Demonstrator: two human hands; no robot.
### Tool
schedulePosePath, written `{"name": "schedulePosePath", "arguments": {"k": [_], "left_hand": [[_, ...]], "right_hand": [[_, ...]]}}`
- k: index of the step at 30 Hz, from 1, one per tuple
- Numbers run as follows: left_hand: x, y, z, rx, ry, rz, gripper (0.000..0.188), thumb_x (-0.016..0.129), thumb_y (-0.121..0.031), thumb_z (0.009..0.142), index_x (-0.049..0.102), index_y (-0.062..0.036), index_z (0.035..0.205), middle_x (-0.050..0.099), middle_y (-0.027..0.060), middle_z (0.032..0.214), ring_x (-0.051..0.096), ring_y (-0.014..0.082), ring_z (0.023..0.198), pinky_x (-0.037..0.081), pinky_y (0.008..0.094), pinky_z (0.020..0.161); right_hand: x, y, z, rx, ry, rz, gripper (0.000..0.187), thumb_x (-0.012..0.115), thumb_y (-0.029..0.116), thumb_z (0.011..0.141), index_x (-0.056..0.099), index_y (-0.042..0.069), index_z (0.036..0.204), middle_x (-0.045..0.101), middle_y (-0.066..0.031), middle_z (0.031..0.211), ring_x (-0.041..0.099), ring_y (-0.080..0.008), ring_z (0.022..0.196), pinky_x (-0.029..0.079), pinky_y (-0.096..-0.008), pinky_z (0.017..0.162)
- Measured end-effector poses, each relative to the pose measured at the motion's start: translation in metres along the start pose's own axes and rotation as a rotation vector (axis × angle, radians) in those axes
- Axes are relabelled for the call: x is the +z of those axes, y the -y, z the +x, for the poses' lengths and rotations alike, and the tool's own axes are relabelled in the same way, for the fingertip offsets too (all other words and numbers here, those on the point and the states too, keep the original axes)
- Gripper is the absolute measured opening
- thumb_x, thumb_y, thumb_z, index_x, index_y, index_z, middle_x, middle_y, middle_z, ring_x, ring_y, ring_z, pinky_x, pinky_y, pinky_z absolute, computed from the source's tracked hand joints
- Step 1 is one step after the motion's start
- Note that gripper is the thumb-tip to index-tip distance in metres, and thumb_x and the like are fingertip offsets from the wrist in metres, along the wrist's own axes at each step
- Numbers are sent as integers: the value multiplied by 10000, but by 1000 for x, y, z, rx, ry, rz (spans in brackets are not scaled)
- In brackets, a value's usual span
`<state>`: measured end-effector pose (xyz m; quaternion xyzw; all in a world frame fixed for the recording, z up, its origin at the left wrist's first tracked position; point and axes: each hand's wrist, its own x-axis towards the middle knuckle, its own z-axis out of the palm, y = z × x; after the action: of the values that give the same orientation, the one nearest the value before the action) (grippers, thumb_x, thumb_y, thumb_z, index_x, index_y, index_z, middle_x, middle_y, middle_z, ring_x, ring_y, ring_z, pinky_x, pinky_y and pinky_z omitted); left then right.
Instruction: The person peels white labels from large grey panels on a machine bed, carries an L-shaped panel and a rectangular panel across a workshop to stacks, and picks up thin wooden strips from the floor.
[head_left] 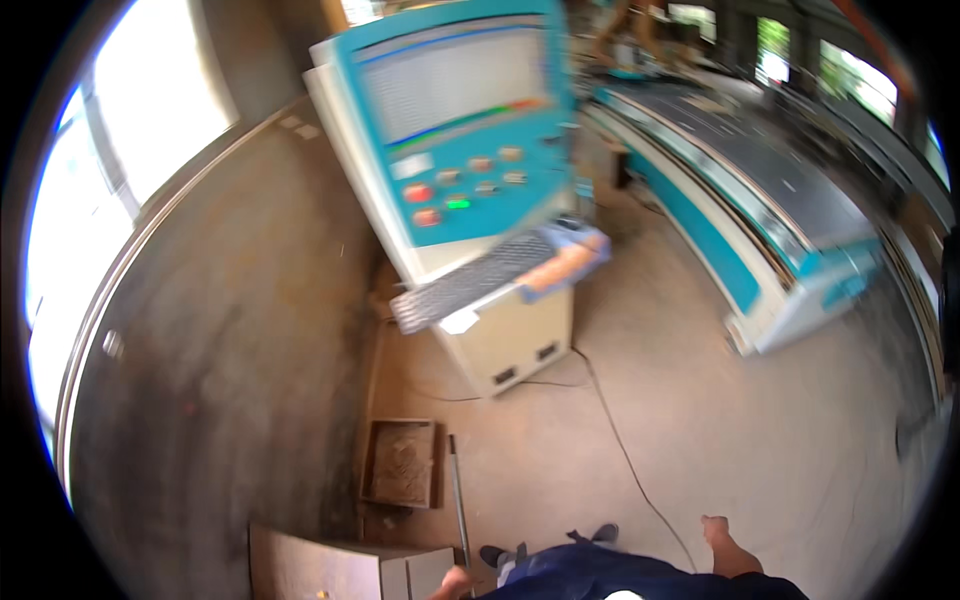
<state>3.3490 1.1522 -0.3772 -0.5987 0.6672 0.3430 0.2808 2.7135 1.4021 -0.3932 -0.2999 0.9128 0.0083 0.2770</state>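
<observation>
At the lower edge my left hand [455, 581] shows only in part, beside a thin grey pole [458, 490]. Whether it touches the pole I cannot tell. My right hand [715, 529] hangs out to the right over the floor, small and blurred, its fingers not clear; no object shows in it. Ahead of me stands a teal and cream control cabinet [505, 350] with a lit screen [455, 80], round buttons and a green light. On its slanted shelf lies a dark keyboard [485, 278], with an orange and blue item [565, 265] to its right.
A long teal and white machine bed [770, 150] fills the right back. Black cable [620, 440] runs across the floor. A shallow wooden box [435, 465] lies by the brown wall [230, 330], with a pale box or cabinet [320, 570] at lower left. Windows [160, 100] are at left.
</observation>
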Motion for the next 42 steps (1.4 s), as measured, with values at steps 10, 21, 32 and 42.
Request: {"name": "schedulePosePath", "arguments": {"k": [10,21,32,42], "left_hand": [[-119,-390,97,611,-23,124,500,533,-405,788,585,-48,1133,573,160,1162,529,298,1103,421,356,935],[-86,-675,156,986,188,548,486,566,-412,767,612,-29,1063,641,168,998,583,284,1009,455,347,866],[-123,-1046,162,1156,124,367,449,604,-331,708,625,12,997,645,197,926,614,327,890,484,377,787],[-108,-1338,182,1019,148,-183,389,678,-153,729,558,61,1030,594,54,661,525,110,591,440,275,522]], "right_hand": [[139,-145,-169,938,83,1413,224,594,292,825,549,74,799,479,-76,546,447,-221,410,357,-368,385],[4,-98,-26,534,-100,1247,274,633,292,787,586,41,688,553,-39,587,510,-146,556,426,-324,533],[-141,-202,72,732,-492,1246,226,566,160,780,614,84,987,640,-58,861,612,-186,696,476,-293,582],[-107,-359,186,964,387,1056,247,482,320,870,621,209,1042,649,-72,940,626,-263,831,513,-335,670]]}}
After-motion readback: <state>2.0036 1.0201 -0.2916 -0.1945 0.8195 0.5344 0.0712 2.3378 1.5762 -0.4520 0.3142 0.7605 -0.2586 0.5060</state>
